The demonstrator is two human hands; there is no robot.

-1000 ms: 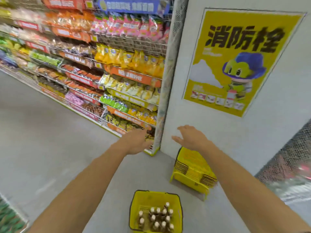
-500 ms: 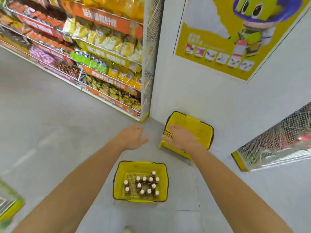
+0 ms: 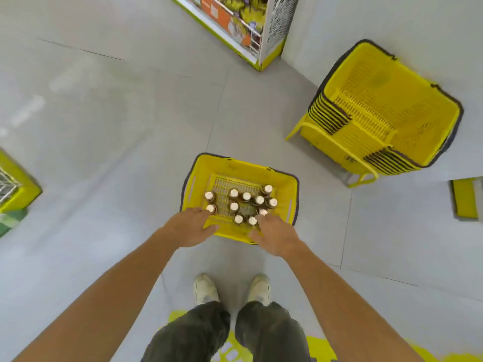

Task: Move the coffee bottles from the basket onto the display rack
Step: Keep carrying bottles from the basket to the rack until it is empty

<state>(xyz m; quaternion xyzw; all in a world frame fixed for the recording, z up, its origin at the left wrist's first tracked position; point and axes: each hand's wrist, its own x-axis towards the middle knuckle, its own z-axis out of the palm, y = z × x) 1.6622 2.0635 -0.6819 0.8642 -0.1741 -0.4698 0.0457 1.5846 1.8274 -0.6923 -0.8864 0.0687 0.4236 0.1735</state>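
Note:
A yellow basket [image 3: 283,188] stands on the grey floor just ahead of my feet. Several brown coffee bottles [image 3: 245,197] with white caps stand upright inside it. My left hand [image 3: 189,227] hovers over the basket's near left corner, fingers apart, beside the nearest left bottle [image 3: 210,208]. My right hand [image 3: 274,235] is over the near right rim, fingertips close to a bottle cap [image 3: 263,212]. Neither hand grips anything. A corner of a display rack [image 3: 266,57] with snack packs shows at the top.
A stack of empty yellow baskets [image 3: 379,111] stands at the right against the white wall. A yellow rack base [image 3: 18,194] juts in at the left edge, another [image 3: 466,199] at the right edge. My shoes [image 3: 206,288] stand close behind the basket.
My head has tilted down from the shelves to the floor. Both hands have dropped from chest height to the near rim of the bottle basket.

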